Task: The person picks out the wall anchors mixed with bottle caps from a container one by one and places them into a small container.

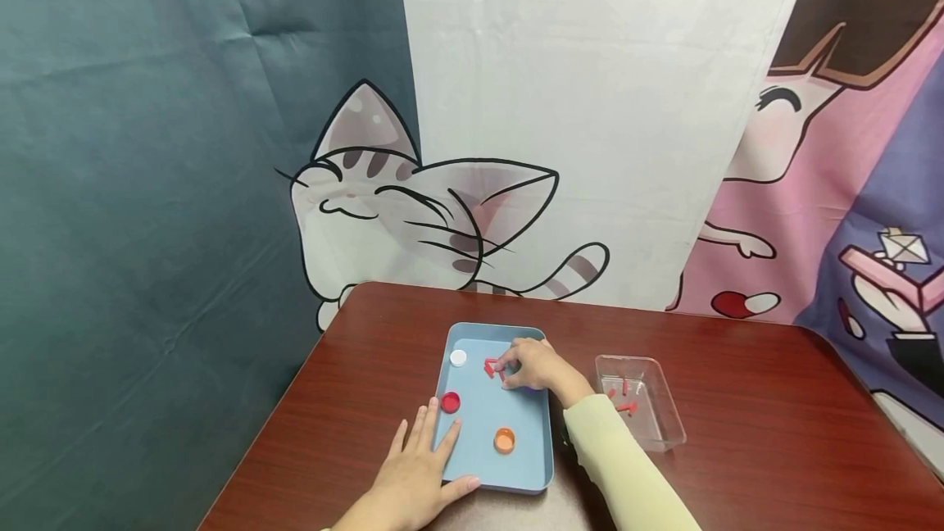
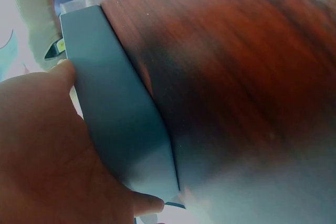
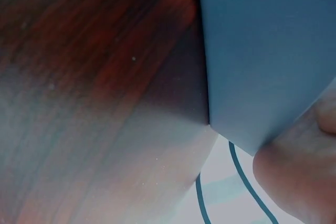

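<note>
A shallow blue tray [image 1: 479,465] lies on the table. My left hand [image 1: 416,465] rests at its near left corner with fingers spread; in the left wrist view the thumb and a finger touch the tray's side [image 2: 113,93]. Over the tray's right side, my right hand [image 1: 533,363] pinches a small red plastic piece [image 1: 502,376] between thumb and fingers. More red pieces [image 1: 490,367] lie beside the fingertips. Inside the tray are a white cap [image 1: 458,358], a red cap [image 1: 450,402] and an orange cap [image 1: 505,441]. Something purple is mostly hidden beneath the right hand.
To the right of the tray stands a clear plastic box [image 1: 656,400] with several red pieces [image 1: 627,409] inside. The brown wooden table [image 1: 745,433] reaches back to a curtain [image 1: 605,105] printed with cartoon figures. My right forearm passes between tray and box.
</note>
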`<state>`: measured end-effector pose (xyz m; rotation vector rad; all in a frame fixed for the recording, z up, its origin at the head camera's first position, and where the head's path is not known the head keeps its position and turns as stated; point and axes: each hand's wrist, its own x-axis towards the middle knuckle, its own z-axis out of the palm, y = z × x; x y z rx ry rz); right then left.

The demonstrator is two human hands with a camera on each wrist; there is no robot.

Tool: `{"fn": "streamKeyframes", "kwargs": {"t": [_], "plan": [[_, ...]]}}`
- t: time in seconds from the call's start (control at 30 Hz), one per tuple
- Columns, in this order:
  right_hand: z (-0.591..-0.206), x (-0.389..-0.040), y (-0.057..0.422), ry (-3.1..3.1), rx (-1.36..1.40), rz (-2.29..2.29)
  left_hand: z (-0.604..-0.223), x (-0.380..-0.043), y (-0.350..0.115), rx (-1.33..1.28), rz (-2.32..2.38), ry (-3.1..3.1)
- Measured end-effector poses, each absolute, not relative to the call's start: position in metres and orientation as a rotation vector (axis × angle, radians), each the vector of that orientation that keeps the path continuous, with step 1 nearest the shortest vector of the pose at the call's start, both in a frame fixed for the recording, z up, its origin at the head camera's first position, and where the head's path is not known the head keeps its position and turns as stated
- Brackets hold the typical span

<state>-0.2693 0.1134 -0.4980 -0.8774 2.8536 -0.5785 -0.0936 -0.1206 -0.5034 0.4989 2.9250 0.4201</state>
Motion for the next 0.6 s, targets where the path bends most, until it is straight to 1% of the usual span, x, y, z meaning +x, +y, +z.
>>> {"fn": "streamKeyframes", "kwargs": {"t": [0.27, 0.6], "plan": [[-0.498, -0.269, 0.114, 2.888, -0.919, -0.603, -0.501, -0.095, -0.120, 0.503, 0.416, 2.928], [-0.510, -0.269, 0.118, 2.972, -0.957, -0.683, -0.499, -0.093, -0.120, 0.513, 0.399, 2.936]]}}
